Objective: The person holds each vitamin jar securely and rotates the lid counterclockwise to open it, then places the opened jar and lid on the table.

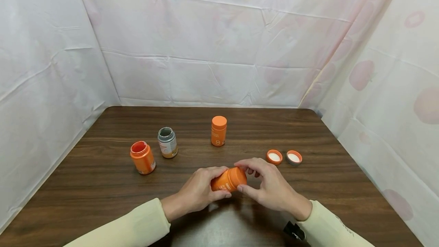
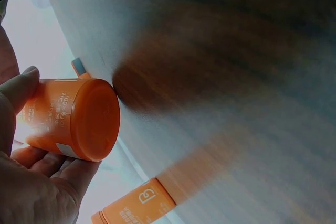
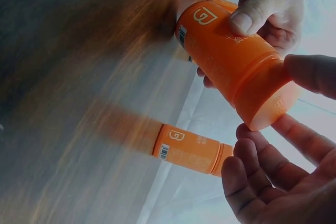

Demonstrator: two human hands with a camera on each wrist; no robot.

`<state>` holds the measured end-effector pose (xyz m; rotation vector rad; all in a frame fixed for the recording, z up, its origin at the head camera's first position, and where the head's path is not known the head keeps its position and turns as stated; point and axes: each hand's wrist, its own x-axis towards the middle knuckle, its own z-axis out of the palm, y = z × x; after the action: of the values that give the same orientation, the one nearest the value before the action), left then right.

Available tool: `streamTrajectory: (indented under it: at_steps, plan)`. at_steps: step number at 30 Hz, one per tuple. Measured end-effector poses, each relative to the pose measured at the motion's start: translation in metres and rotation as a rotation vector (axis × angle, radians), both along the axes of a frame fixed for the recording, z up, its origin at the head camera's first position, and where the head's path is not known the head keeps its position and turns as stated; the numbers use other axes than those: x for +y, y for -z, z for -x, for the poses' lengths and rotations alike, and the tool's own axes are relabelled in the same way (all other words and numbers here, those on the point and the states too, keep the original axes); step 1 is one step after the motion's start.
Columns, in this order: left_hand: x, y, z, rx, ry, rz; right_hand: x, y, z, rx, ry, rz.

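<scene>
My left hand point(image 1: 200, 186) grips an orange bottle point(image 1: 222, 181) around its body, tilted so that its orange cap point(image 1: 238, 176) points to the right. On that cap, my right hand point(image 1: 271, 186) has its thumb on one side and its index finger on the other. The right wrist view shows the thumb and fingertips right at the cap's edge, with the other fingers loosely curled below. From the left wrist view, the bottle's base point(image 2: 97, 120) faces the camera, close over the table. The cap is hidden there.
A capped orange bottle point(image 1: 218, 132) stands upright farther back on the dark wood table point(image 1: 329, 178). To the left are an uncapped orange bottle point(image 1: 144, 161) and an uncapped grey bottle point(image 1: 168, 146). An orange cap point(image 1: 274, 157) and a grey-and-orange cap point(image 1: 294, 157) lie inside-up, beyond my right hand.
</scene>
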<state>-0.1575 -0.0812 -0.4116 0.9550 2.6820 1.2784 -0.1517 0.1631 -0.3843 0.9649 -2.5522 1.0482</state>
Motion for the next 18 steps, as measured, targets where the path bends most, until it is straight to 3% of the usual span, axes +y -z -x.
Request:
streamTrajectory:
  at_steps: [10, 18]
  plan:
    - [-0.0001, 0.0015, -0.0007, 0.031, -0.005, 0.015, -0.0012, -0.0023, 0.0001, 0.028, -0.098, 0.021]
    - [0.0004, 0.0019, 0.0001, 0.041, -0.003, 0.016, -0.0005, -0.0029, -0.0002, 0.039, -0.104, 0.03]
